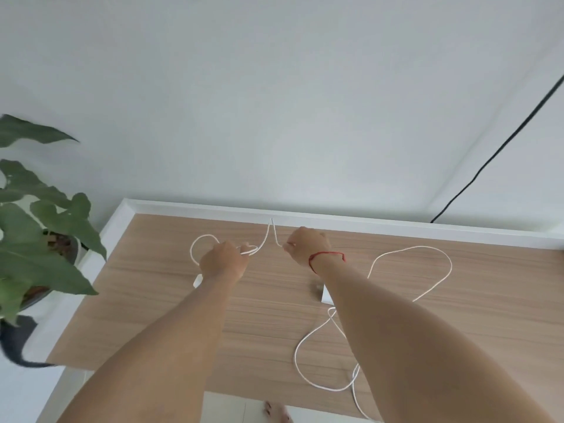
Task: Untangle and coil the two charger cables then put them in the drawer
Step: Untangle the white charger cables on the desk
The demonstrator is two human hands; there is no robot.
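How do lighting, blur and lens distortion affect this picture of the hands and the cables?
Head view: soft, even light with no glare; wide-angle bending curves the table edge; plant leaves at the left look soft; the white cable stays readable, while the left hand and right hand are slightly blurred.

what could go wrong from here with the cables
1. Both hands, left hand and right hand, pinch the same white cable; pulling apart could tighten a knot rather than free it.
2. A long loose stretch trails under the right forearm and over the near edge of the wooden tabletop; it might snag or slide off.
3. The white plug by the right forearm could get dragged.
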